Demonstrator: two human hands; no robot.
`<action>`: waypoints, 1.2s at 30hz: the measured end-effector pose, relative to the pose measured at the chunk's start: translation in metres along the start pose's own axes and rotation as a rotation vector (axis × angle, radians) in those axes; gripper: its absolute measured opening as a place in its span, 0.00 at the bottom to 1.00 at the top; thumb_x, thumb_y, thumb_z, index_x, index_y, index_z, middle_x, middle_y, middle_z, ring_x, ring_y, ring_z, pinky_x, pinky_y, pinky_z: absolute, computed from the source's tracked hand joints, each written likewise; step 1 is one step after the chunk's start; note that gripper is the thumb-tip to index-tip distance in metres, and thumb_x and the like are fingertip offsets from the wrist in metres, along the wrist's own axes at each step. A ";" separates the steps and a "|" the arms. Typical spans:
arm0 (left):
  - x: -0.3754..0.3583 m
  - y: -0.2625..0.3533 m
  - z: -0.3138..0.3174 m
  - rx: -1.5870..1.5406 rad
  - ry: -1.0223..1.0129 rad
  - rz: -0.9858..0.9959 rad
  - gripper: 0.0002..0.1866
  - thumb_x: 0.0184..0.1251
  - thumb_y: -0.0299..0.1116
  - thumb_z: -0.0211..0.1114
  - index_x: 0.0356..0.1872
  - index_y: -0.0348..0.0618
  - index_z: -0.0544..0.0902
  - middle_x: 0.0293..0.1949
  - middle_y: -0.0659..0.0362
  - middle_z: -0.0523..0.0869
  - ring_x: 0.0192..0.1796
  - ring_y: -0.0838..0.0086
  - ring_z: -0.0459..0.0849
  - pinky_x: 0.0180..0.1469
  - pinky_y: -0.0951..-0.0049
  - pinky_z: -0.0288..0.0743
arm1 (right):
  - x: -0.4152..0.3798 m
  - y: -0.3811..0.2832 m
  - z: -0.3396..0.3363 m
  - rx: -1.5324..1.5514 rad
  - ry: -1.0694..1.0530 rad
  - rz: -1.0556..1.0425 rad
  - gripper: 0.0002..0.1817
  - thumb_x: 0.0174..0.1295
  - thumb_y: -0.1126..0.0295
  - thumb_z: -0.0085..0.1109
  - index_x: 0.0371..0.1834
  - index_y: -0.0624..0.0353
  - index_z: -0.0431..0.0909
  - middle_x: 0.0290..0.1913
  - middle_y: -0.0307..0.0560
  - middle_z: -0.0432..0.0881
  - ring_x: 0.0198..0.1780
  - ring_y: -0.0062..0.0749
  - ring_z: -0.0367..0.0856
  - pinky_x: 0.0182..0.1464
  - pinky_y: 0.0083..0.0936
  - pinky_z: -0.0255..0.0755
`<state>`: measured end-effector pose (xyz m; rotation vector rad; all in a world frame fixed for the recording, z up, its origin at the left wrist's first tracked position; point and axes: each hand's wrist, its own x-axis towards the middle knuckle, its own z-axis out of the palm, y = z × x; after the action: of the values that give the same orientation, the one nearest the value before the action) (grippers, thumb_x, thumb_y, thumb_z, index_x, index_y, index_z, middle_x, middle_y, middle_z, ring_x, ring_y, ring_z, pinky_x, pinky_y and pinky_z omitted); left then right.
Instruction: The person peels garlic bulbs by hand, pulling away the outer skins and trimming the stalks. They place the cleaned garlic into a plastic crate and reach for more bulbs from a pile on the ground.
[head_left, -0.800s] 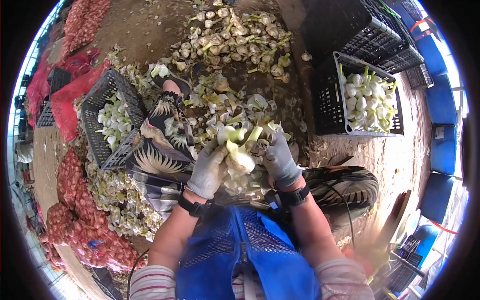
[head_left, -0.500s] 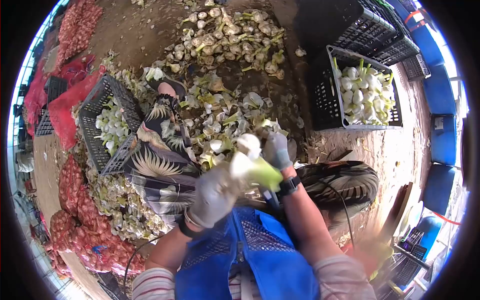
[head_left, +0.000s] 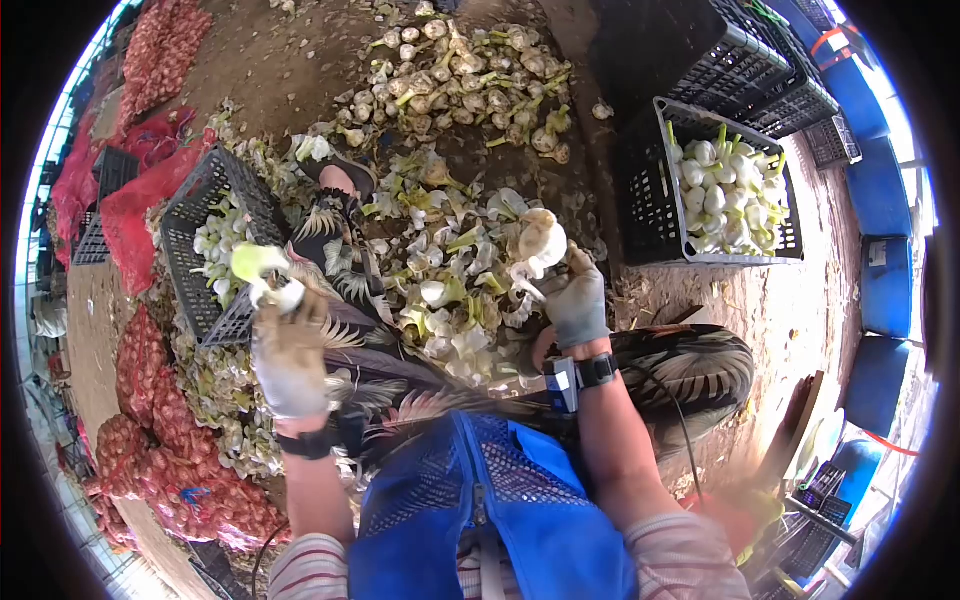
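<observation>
My left hand (head_left: 290, 355), in a pale, dirt-stained glove, is closed on a garlic bulb (head_left: 281, 296) whose cut green stem points up and left. It is beside the right edge of the left black crate (head_left: 180, 240), which holds garlic. In front of me, my right hand (head_left: 578, 308), also gloved, has its fingertips together at the edge of pale, brown-marked garlic skin (head_left: 542, 240), with loose strips hanging from it. Beneath this skin lies a heap of garlic peelings (head_left: 455, 265) on the ground.
Unpeeled garlic (head_left: 470, 85) is piled ahead. A black crate (head_left: 645, 185) of cleaned garlic stands to the right, with stacked crates (head_left: 750, 75) behind. Red net sacks (head_left: 180, 480) lie at left. My patterned trouser legs (head_left: 690, 375) flank the peelings. A cable runs beside my right arm.
My hands have moved apart. The left carried the garlic bulb left toward the crate; my right hand moved slightly right and down, with pale skin now at its fingertips.
</observation>
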<state>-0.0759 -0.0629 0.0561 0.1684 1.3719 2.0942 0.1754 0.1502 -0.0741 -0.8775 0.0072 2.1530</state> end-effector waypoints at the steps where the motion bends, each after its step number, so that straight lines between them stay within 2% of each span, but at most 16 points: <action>1: 0.008 0.004 -0.004 0.028 -0.033 -0.017 0.21 0.73 0.44 0.62 0.58 0.41 0.76 0.51 0.55 0.84 0.50 0.68 0.84 0.56 0.61 0.78 | 0.002 0.002 -0.006 -0.005 -0.003 0.003 0.19 0.72 0.65 0.48 0.60 0.64 0.75 0.59 0.52 0.81 0.57 0.39 0.82 0.61 0.38 0.77; 3: 0.010 0.000 -0.001 0.318 -0.392 -0.215 0.21 0.72 0.47 0.62 0.55 0.42 0.78 0.45 0.55 0.86 0.47 0.67 0.85 0.56 0.61 0.79 | 0.003 0.010 -0.005 0.245 -0.193 0.106 0.21 0.73 0.63 0.46 0.62 0.64 0.74 0.64 0.53 0.78 0.65 0.45 0.76 0.69 0.48 0.68; 5: -0.003 -0.036 0.025 0.395 -0.328 -0.499 0.31 0.66 0.59 0.64 0.55 0.41 0.78 0.43 0.55 0.86 0.44 0.70 0.87 0.50 0.67 0.84 | -0.011 0.019 0.013 0.207 -0.238 0.136 0.22 0.69 0.66 0.55 0.63 0.66 0.72 0.63 0.52 0.78 0.66 0.46 0.74 0.72 0.46 0.64; 9: -0.015 -0.090 0.063 -0.212 -0.891 -1.033 0.35 0.62 0.68 0.62 0.50 0.41 0.80 0.47 0.53 0.86 0.48 0.63 0.87 0.49 0.63 0.83 | -0.030 0.029 0.023 -0.012 -0.430 0.111 0.32 0.63 0.58 0.62 0.68 0.63 0.69 0.70 0.54 0.70 0.71 0.49 0.67 0.75 0.47 0.57; 12: -0.028 -0.116 0.077 -0.494 -0.779 -0.889 0.27 0.67 0.59 0.62 0.43 0.41 0.78 0.40 0.51 0.85 0.46 0.52 0.84 0.49 0.56 0.79 | -0.039 0.022 0.028 0.130 -0.562 0.406 0.32 0.63 0.59 0.62 0.67 0.65 0.69 0.69 0.56 0.71 0.70 0.48 0.69 0.75 0.45 0.58; 17: -0.026 -0.084 0.084 -0.245 -0.622 -0.555 0.15 0.75 0.45 0.60 0.34 0.43 0.77 0.31 0.60 0.80 0.39 0.63 0.82 0.40 0.63 0.75 | -0.037 0.024 0.035 -0.097 -0.370 0.144 0.30 0.65 0.63 0.58 0.67 0.71 0.67 0.67 0.58 0.73 0.67 0.45 0.73 0.74 0.42 0.60; 18: -0.025 -0.078 0.080 -0.073 -0.591 -0.494 0.15 0.75 0.43 0.60 0.34 0.41 0.77 0.30 0.59 0.81 0.36 0.68 0.82 0.39 0.68 0.75 | -0.041 0.029 0.036 -0.584 -0.390 -0.190 0.21 0.61 0.74 0.65 0.58 0.63 0.78 0.56 0.46 0.83 0.54 0.36 0.81 0.58 0.32 0.76; 19: -0.023 -0.073 0.073 0.097 -0.558 -0.428 0.16 0.76 0.42 0.59 0.33 0.39 0.76 0.30 0.57 0.83 0.34 0.74 0.82 0.37 0.74 0.75 | -0.041 0.027 0.036 -0.583 -0.388 -0.188 0.21 0.61 0.74 0.65 0.58 0.63 0.78 0.56 0.46 0.83 0.54 0.36 0.81 0.58 0.32 0.76; 21: -0.027 -0.053 0.070 0.215 -0.651 -0.246 0.14 0.76 0.36 0.57 0.32 0.37 0.78 0.30 0.56 0.83 0.31 0.80 0.78 0.35 0.79 0.73 | -0.041 0.020 0.037 -1.582 -0.301 -0.564 0.20 0.55 0.81 0.68 0.53 0.61 0.82 0.49 0.40 0.85 0.48 0.31 0.84 0.54 0.25 0.77; 23: -0.026 -0.017 0.086 -0.104 -0.796 -0.031 0.10 0.74 0.32 0.58 0.34 0.36 0.79 0.30 0.55 0.83 0.31 0.78 0.79 0.36 0.77 0.73 | -0.014 0.020 0.005 -0.585 -0.385 -0.189 0.15 0.61 0.74 0.64 0.51 0.65 0.80 0.53 0.46 0.84 0.54 0.37 0.82 0.57 0.31 0.76; 25: -0.017 0.008 0.087 0.220 -0.691 0.003 0.08 0.72 0.32 0.60 0.36 0.37 0.80 0.35 0.53 0.84 0.35 0.70 0.83 0.40 0.70 0.76 | -0.021 0.018 0.023 -0.133 -0.156 0.056 0.17 0.72 0.67 0.48 0.54 0.71 0.76 0.52 0.55 0.83 0.55 0.40 0.82 0.61 0.36 0.76; 27: 0.006 -0.004 0.076 0.466 -0.740 -0.145 0.15 0.71 0.40 0.64 0.44 0.35 0.81 0.43 0.51 0.85 0.45 0.63 0.86 0.47 0.65 0.78 | -0.025 0.019 0.023 -0.149 -0.219 0.070 0.16 0.72 0.67 0.49 0.53 0.70 0.76 0.52 0.53 0.83 0.54 0.38 0.82 0.61 0.35 0.75; 29: 0.018 -0.054 0.052 0.942 -0.740 0.369 0.27 0.73 0.50 0.61 0.55 0.32 0.77 0.45 0.53 0.84 0.45 0.69 0.83 0.51 0.68 0.77 | -0.025 0.019 0.020 -0.157 -0.273 0.076 0.16 0.72 0.67 0.50 0.52 0.69 0.76 0.51 0.51 0.83 0.54 0.37 0.81 0.61 0.33 0.74; 31: 0.014 -0.067 0.054 0.807 -0.784 0.196 0.36 0.69 0.60 0.61 0.59 0.33 0.76 0.46 0.57 0.86 0.48 0.72 0.84 0.53 0.71 0.77 | -0.026 0.019 0.011 -0.343 -0.483 -0.017 0.13 0.70 0.68 0.53 0.49 0.66 0.78 0.48 0.48 0.83 0.51 0.34 0.81 0.57 0.31 0.75; 33: 0.017 -0.069 0.054 0.645 -1.051 -0.452 0.36 0.64 0.60 0.66 0.56 0.34 0.79 0.43 0.61 0.86 0.48 0.75 0.84 0.53 0.73 0.77 | -0.030 0.015 0.011 -0.500 -0.536 0.052 0.17 0.65 0.69 0.58 0.54 0.66 0.75 0.51 0.49 0.79 0.55 0.39 0.78 0.64 0.37 0.70; 36: 0.002 -0.084 0.052 0.375 -0.864 -0.599 0.27 0.67 0.52 0.68 0.50 0.35 0.81 0.40 0.62 0.86 0.42 0.79 0.83 0.46 0.75 0.79 | -0.046 0.021 0.035 -0.205 -0.396 0.210 0.14 0.67 0.68 0.56 0.52 0.63 0.76 0.50 0.47 0.81 0.52 0.35 0.79 0.56 0.33 0.76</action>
<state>-0.0199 0.0018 0.0070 0.6413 1.0568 1.0412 0.1613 0.1148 -0.0259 -0.5663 -0.3386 2.5266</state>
